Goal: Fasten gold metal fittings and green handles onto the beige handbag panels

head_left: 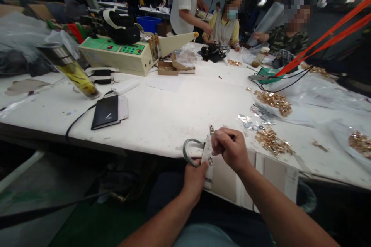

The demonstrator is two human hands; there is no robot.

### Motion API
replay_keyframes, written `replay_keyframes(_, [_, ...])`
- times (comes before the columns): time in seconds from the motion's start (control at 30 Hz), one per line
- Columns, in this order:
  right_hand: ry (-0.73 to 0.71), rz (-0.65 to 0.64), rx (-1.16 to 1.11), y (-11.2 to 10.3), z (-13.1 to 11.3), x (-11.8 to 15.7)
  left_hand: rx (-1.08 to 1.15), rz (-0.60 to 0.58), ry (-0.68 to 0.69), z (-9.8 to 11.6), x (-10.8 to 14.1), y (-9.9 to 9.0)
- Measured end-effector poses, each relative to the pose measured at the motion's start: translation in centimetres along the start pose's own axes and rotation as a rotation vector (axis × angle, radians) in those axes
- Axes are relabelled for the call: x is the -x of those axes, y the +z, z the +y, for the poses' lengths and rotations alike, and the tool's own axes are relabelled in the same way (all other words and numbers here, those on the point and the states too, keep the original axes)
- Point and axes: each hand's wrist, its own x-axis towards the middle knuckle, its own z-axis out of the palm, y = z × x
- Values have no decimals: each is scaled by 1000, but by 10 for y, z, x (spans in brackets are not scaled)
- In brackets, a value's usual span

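Note:
A flat, pale bag piece (224, 171) lies over the table's front edge with its light inner side facing up. From its left end loops a grey-green handle (186, 149), and another loop hangs past its right end. My left hand (195, 181) is closed on the left edge of the bag piece, thumb on top beside a small metal fitting (210, 160). Over that edge my right hand (230, 148) is closed in a fist. A dark tip shows by its fingers, but what it holds is mostly hidden. A gold-coloured metal piece (211, 128) sticks out just beyond the right hand.
Gold metal parts (274, 141) and silver ones (249, 122) lie in heaps to the right, with more gold pieces (275, 102) behind. Leftward are a black notebook (106, 112), a tea bottle (72, 71) and a beige machine (116, 54). Several people are across the table (197, 100).

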Motion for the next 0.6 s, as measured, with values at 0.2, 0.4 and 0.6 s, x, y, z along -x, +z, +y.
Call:
replay_keyframes(0.2, [11,61,5,-15,16,22,17,-8,-32,1,2,-1])
replay_keyframes(0.4, [269,192,538,-59,5,20,43,-35,-89,1,7,-1])
replay_keyframes(0.6, [296,-35,883,-48,41,27,-78,-21,-76,-7,15,-25])
